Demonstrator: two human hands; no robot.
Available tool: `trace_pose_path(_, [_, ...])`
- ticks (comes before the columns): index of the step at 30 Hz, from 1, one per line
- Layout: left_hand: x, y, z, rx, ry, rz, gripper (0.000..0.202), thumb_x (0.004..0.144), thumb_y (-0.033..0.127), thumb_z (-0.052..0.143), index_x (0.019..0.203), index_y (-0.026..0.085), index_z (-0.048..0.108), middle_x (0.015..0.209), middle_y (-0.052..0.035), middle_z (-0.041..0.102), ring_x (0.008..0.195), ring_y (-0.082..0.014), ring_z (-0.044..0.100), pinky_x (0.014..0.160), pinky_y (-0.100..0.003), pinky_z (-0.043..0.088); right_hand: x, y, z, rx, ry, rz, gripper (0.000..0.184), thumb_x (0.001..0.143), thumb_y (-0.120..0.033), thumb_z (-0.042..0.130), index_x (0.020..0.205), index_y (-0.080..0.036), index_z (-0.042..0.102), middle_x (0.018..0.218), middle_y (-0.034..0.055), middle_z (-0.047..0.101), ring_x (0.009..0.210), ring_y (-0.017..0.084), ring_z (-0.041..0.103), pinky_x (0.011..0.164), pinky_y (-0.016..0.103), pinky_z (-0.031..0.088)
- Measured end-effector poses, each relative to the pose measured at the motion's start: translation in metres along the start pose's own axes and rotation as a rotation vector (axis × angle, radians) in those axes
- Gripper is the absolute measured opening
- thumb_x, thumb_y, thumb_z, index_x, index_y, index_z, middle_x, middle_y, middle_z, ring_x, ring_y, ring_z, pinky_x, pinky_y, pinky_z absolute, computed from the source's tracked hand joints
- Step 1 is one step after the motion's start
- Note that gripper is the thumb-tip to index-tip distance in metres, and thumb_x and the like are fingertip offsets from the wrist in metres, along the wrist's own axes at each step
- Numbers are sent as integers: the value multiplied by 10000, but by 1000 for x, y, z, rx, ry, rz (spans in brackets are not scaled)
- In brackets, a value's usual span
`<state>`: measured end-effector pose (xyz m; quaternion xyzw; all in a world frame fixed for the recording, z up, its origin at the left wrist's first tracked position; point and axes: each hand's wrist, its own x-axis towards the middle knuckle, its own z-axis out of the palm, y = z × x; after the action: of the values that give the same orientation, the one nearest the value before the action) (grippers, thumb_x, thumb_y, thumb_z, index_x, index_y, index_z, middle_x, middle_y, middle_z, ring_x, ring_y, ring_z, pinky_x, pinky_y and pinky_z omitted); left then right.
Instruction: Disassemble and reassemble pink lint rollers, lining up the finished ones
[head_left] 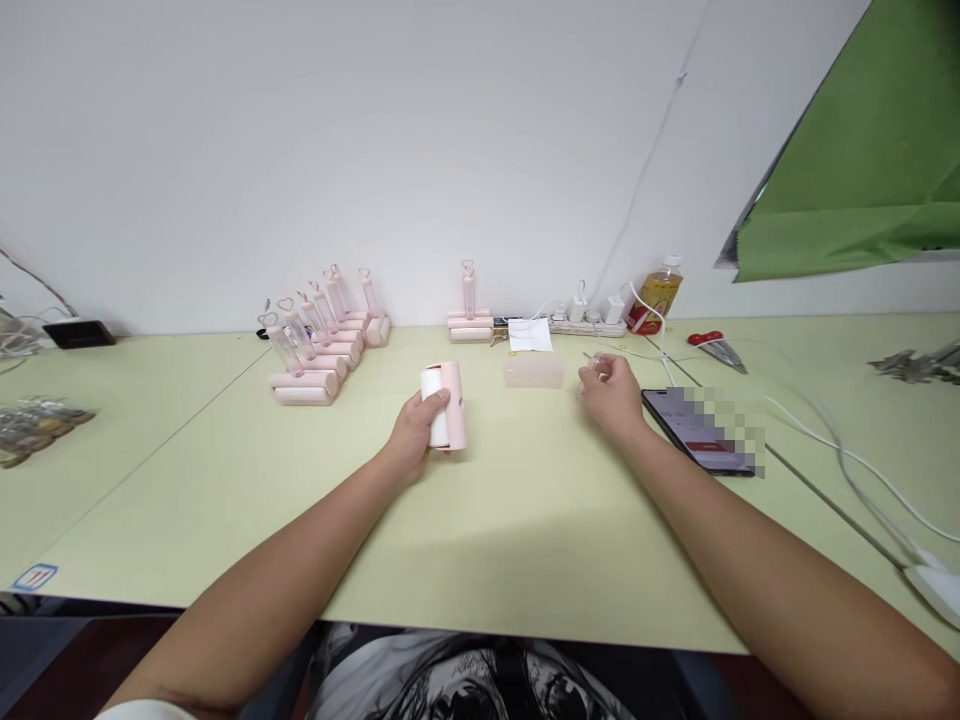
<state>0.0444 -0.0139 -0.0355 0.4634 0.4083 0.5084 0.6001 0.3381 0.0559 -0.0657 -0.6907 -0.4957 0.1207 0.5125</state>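
My left hand (414,430) is wrapped round a lint roller (453,405), a pink housing with a white roll, tilted upright just above the table with no handle on it. My right hand (611,395) is closed, fingertips together, round a small clear piece (598,364); the fingers hide most of it, so its kind is not plain. Between the hands lies a translucent pale pink box-shaped piece (533,373). Behind it stands a finished-looking lint roller (469,320) with an upright clear pink handle and a heart-shaped loop on top.
Several pink lint rollers (304,388) with upright handles stand in a row at left. A power strip (596,327) with chargers, white paper (530,335) and a drink bottle (657,297) line the wall. Right are a phone (690,435), red-handled pliers (716,348), white cables (847,450) and metal pieces (915,362).
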Motion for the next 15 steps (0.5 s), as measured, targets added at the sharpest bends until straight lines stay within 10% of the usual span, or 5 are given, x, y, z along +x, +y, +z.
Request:
trace_pose_path(5, [-1, -2, 0, -34, -15, -7, 384, 730, 509, 633, 881, 167, 547, 701, -1, 541, 524, -123, 502, 382, -227, 384, -15, -17, -3, 78, -108, -183, 308, 788, -411, 555, 984, -178, 596, 807, 34, 613, 713, 183, 542, 692, 322, 423])
trace_pose_path(10, [1, -4, -1, -7, 10, 12, 377, 705, 495, 662, 856, 167, 552, 721, -1, 567, 571, -116, 512, 478, -224, 388, -64, -57, -15, 112, -615, -527, 345, 852, -417, 555, 1104, -189, 613, 748, 5, 588, 599, 136, 497, 593, 267, 400])
trace_pose_path(15, [1, -7, -1, 13, -43, 50, 377, 698, 485, 666, 856, 166, 545, 746, -2, 582, 609, -118, 514, 553, -233, 392, -91, -73, -17, 73, -784, -640, 368, 888, -444, 526, 1148, -210, 639, 695, 3, 581, 579, 131, 469, 568, 254, 386])
